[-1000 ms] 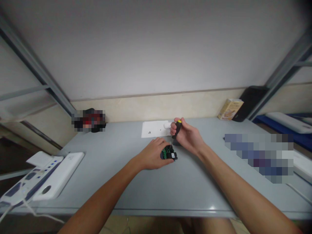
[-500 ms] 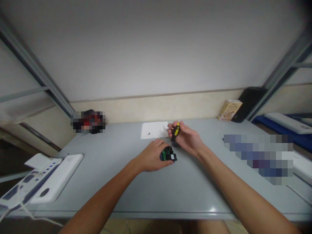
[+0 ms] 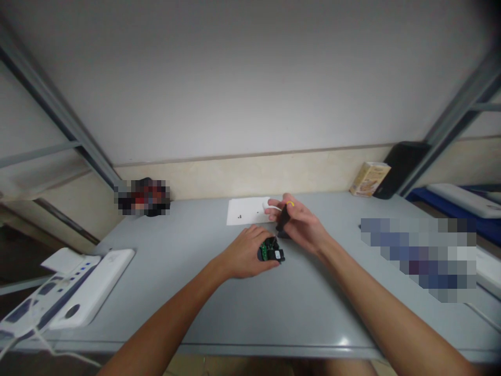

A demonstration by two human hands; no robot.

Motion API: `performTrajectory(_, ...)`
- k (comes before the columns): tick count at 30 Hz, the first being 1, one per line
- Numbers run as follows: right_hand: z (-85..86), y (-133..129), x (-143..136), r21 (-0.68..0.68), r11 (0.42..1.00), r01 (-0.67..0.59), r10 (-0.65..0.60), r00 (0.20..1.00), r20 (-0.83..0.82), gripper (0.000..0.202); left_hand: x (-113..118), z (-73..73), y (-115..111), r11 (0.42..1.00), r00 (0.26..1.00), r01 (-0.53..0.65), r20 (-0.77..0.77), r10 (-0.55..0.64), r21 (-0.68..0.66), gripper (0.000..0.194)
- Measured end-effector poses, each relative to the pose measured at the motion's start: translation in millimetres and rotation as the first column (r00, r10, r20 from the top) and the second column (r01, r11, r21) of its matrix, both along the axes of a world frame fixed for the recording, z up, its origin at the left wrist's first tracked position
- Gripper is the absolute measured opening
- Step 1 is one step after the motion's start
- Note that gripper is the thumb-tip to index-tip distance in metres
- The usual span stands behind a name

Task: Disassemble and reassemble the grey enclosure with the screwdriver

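My left hand (image 3: pixel 247 251) is closed around a small black device with an exposed green circuit board (image 3: pixel 270 250), holding it at the desk's middle. In my right hand (image 3: pixel 303 222) is a black and yellow screwdriver (image 3: pixel 284 216), gripped by the handle with its shaft pointing down at the board. The tip seems to meet the device, though it is too small to tell exactly. Behind the hands lies a sheet of white paper (image 3: pixel 246 211) with several tiny dark pieces (image 3: pixel 240 216) on it, probably too small to name. A white object, partly hidden, shows behind my right fingers.
A white power strip (image 3: pixel 50 292) and a white flat box (image 3: pixel 96 290) lie on the grey desk (image 3: pixel 188 313) at the left. A yellow carton (image 3: pixel 370 178) and a black case (image 3: pixel 401 169) lean at the back right. Blurred items sit at both sides.
The screwdriver handle has turned in my right fingers, so its yellow side shows less. My left hand keeps the device in place.
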State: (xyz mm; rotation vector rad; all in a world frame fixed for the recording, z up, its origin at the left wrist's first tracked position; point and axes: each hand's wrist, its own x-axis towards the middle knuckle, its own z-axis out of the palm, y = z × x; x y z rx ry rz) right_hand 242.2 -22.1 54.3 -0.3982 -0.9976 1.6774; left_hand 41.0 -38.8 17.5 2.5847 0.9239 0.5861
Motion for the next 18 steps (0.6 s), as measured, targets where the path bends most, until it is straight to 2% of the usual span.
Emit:
performTrajectory(5,-1.2,2.2,-2.7,0.048,0.999,0.005,-0.004,1.0,-0.015,0.028,-0.3,-2.0,0.0,1.0,1.0,-0.013,-0.001,0.013,-0.01,0.043)
performTrajectory(8,1.8,1.5,-4.5,-0.007,1.0,-0.025,0.025,0.999,-0.026,0.035,0.0,-2.6,0.0,1.0,1.0,-0.011,0.002,0.011,-0.008,0.046)
performTrajectory(11,3.6,-1.5,-2.8,-0.019,0.998,-0.061,0.061,0.998,-0.006,0.03,0.3,-2.3,-0.1,1.0,1.0,-0.013,0.0,0.013,-0.005,0.047)
performTrajectory(18,-0.5,-0.4,-4.9,0.054,0.999,-0.004,0.002,0.999,0.034,0.034,0.5,-0.5,-0.8,1.0,1.0,-0.014,-0.014,0.014,-0.001,0.046)
